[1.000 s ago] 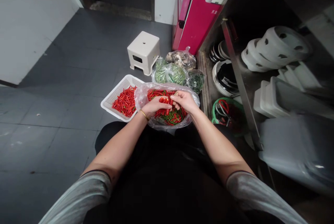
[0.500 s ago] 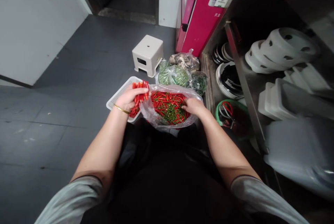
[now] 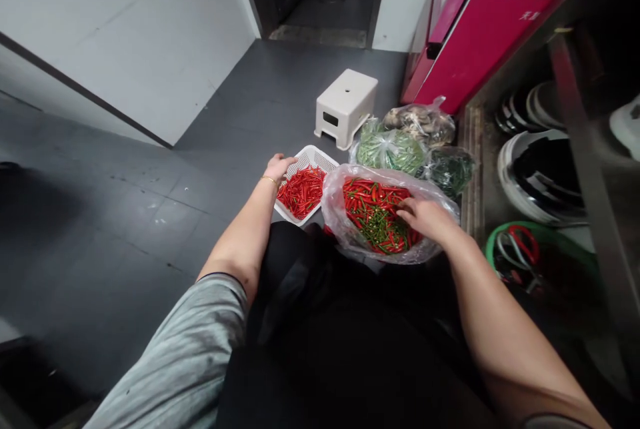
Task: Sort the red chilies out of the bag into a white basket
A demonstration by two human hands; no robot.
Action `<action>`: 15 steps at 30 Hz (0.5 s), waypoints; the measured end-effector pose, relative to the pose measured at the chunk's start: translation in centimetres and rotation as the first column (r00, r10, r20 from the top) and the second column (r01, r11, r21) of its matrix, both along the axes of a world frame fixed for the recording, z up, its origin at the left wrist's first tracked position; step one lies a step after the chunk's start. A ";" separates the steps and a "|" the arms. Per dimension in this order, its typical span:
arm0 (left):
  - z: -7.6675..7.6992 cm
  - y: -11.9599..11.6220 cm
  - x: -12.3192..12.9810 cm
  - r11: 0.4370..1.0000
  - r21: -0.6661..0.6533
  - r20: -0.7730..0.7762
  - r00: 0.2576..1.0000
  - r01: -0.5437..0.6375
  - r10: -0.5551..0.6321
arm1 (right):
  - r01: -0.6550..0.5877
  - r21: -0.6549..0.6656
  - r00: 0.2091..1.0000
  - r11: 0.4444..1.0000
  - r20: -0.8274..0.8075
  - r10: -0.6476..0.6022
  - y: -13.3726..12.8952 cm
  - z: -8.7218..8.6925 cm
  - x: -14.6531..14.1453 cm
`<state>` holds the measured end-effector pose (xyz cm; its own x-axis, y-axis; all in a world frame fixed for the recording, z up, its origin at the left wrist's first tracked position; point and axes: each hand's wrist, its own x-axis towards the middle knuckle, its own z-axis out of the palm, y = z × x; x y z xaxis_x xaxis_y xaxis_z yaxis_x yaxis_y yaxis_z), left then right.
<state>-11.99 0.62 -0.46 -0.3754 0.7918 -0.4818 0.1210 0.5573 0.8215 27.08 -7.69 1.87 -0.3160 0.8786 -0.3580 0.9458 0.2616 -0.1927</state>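
Note:
My left hand (image 3: 281,167) is closed over the left rim of a white perforated plastic basket (image 3: 327,159), fingers reaching over its edge. Loose red chilies (image 3: 303,190) lie in that basket. To its right stands a clear plastic bag (image 3: 336,205), its mouth spread wide, full of red chilies with green stems (image 3: 377,215). Over the right side of this pile is my right hand (image 3: 425,217); its thumb and fingers are slightly apart at the chilies, with nothing visible between them.
A white stool (image 3: 347,105) stands beyond the basket. Behind the chili bag lie bags of green vegetables (image 3: 390,151), dark greens (image 3: 450,169) and brownish produce (image 3: 423,123). A green tub (image 3: 493,242) and stacked round containers (image 3: 505,179) sit at right under a metal shelf.
My left hand has let go of its bunch of red chilies and moved to the basket's left rim. My right hand's fingers have opened slightly. The view has swung left.

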 end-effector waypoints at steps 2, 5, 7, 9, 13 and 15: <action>1.1 0.0 0.4 0.996 0.086 0.063 0.998 -0.013 0.007 | 0.007 0.046 1.000 0.999 -0.026 -0.006 0.0 -0.1 -0.3; 4.2 -1.4 2.9 0.946 0.323 0.221 0.970 0.026 -0.102 | 0.086 0.151 0.993 0.985 -0.088 -0.074 -0.2 -1.0 -2.0; 6.4 -3.1 5.6 0.891 0.435 0.281 0.922 0.126 -0.268 | 0.068 0.199 0.992 0.978 -0.119 -0.044 -0.5 -2.0 -3.7; 7.8 -5.1 8.8 0.836 0.481 0.301 0.845 0.266 -0.442 | -0.031 0.163 0.994 0.986 -0.099 0.048 -0.8 -2.9 -5.2; 6.3 -7.4 14.4 0.696 0.395 0.224 0.671 0.600 -0.706 | -0.202 0.066 0.979 0.977 -0.007 0.203 -0.9 -3.4 -5.5; 4.1 -7.3 16.1 0.644 0.259 0.068 0.652 0.720 -0.755 | -0.191 0.037 0.982 0.981 0.017 0.191 -0.6 -2.7 -4.2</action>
<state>4.10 -6.73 3.66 0.4407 0.8514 -0.2845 0.2827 0.1691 0.9442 22.92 -8.33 -0.79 -0.4745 0.8159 -0.3305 0.8802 0.4444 -0.1664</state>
